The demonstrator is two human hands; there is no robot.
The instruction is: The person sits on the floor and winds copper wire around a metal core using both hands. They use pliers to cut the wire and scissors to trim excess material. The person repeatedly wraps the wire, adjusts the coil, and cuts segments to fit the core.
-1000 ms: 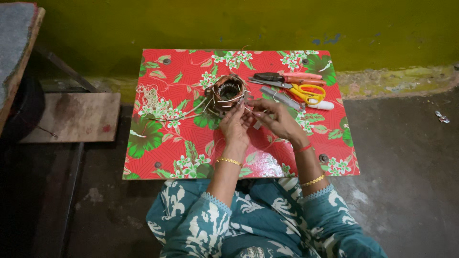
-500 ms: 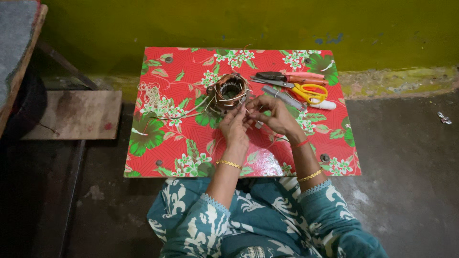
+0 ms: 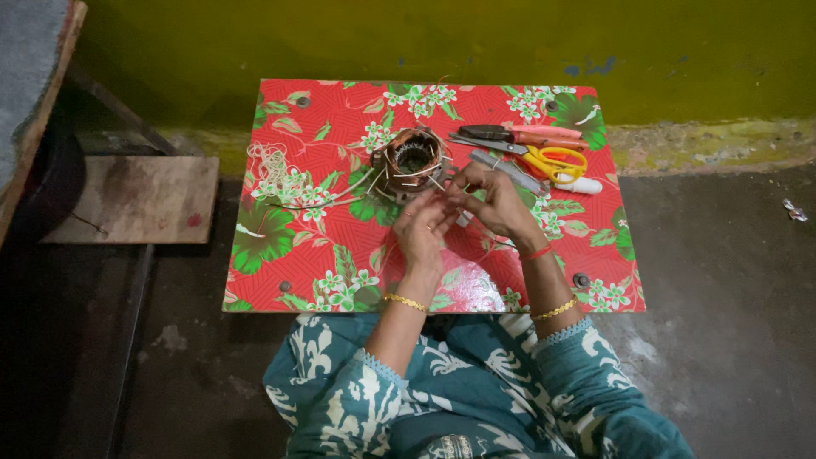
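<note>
A round copper-wound motor coil (image 3: 411, 159) with pale strips sticking out of it sits on a low table under a red floral cloth (image 3: 323, 255). My left hand (image 3: 422, 228) and my right hand (image 3: 491, 197) meet just in front of the coil, fingers pinched together on a thin wire or strip leading from it. What lies between the fingertips is too small to make out. Both wrists wear gold bangles.
Pliers with pink handles (image 3: 520, 136), yellow-handled scissors (image 3: 552, 160), a grey tool (image 3: 508, 172) and a white tube (image 3: 580, 184) lie at the table's right back. A tangle of thin wire (image 3: 270, 161) lies at the left. A wooden board (image 3: 136, 197) rests on the floor beyond the table's left edge.
Both hands stay close together by the coil, with small finger movements; the right hand has shifted slightly towards the coil. The coil has not moved.
</note>
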